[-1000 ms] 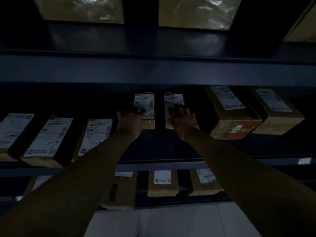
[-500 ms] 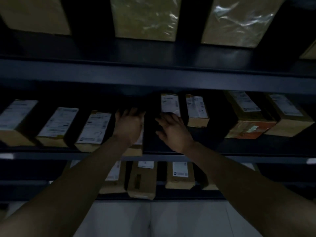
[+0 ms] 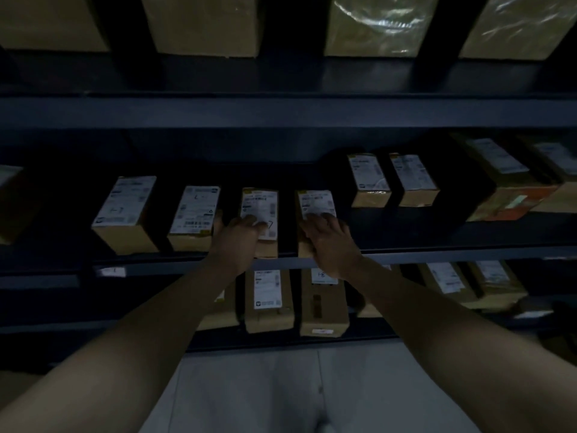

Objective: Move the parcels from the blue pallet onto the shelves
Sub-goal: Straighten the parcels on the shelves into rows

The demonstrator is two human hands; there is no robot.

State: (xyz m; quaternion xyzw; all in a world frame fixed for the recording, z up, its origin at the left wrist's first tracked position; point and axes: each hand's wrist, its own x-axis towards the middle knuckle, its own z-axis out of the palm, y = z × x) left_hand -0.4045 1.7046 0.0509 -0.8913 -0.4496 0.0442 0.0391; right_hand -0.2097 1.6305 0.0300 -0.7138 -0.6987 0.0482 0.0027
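Tan parcels [image 3: 260, 223], white labels [image 3: 316, 204]

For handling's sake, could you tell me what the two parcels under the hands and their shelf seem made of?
Left parcel and right parcel: matte brown cardboard, white paper labels stuck on top. Shelf: likely dark painted metal, from its thin, straight edge.

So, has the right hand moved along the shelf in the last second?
Yes. The right hand has shifted left, away from the orange-taped parcel, and back toward the shelf's front edge, where it holds a labelled parcel.
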